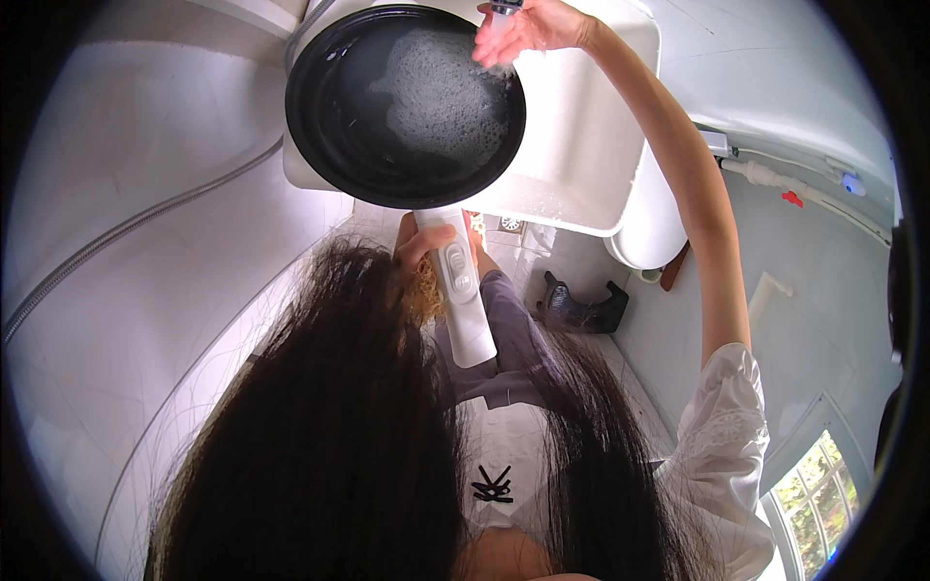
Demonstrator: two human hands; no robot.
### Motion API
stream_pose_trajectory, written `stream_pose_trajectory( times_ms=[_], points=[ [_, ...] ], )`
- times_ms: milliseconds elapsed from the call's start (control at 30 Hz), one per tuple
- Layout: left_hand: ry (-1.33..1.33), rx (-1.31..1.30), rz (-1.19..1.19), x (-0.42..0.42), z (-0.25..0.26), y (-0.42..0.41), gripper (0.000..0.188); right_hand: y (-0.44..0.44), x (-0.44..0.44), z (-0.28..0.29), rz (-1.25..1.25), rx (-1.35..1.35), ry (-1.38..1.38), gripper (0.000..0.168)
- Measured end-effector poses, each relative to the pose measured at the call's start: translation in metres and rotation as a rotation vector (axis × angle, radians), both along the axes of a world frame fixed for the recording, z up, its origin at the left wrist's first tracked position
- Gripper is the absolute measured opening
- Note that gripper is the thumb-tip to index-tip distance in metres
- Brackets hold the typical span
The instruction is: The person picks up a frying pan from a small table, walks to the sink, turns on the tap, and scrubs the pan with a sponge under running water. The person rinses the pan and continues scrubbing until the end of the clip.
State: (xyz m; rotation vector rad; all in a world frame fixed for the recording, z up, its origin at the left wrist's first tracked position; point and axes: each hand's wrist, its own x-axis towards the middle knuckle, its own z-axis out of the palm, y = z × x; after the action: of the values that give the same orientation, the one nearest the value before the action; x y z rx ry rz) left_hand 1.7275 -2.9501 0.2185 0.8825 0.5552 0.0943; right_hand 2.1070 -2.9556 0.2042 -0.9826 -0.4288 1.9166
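Observation:
A black frying pan (341, 138) tilts over the white sink (574, 145), holding greyish water topped with white foam (443, 98). Its white handle (468, 327), which has buttons on top, points back toward me. My left hand (429, 243) is wrapped around that handle close to the pan. At the pan's far right rim, my right hand (538, 25) is under the metal faucet (506, 6), fingers apart and nothing visible in it. Water runs over its fingers and splashes at the rim.
A braided metal hose (182, 189) curves along the left wall. White pipes with a red valve handle (793, 199) run along the right wall. Below the sink are a floor drain (511, 224) and a dark plastic object (585, 305). Long dark hair (312, 450) hides much of the lower view.

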Motion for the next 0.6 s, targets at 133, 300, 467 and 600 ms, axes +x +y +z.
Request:
stream_pose_trajectory(
  times_ms=[133, 300, 467, 600],
  points=[
    [-0.021, 0.052, 0.005, -0.003, -0.005, -0.002, 0.028, 0.002, -0.003, 0.009, 0.022, -0.023, 0.057, 0.045],
    [-0.143, 0.159, -0.042, -0.012, -0.020, -0.009, 0.028, -0.003, -0.004, 0.011, -0.017, -0.018, -0.005, 0.043],
    [-0.241, 0.096, -0.117, -0.018, -0.034, -0.004, 0.034, -0.010, -0.001, 0.016, -0.053, -0.047, -0.034, 0.044],
    [-0.102, 0.383, -0.083, -0.041, -0.071, -0.013, 0.035, 0.001, -0.005, 0.009, 0.001, -0.024, 0.028, 0.045]
  ],
)
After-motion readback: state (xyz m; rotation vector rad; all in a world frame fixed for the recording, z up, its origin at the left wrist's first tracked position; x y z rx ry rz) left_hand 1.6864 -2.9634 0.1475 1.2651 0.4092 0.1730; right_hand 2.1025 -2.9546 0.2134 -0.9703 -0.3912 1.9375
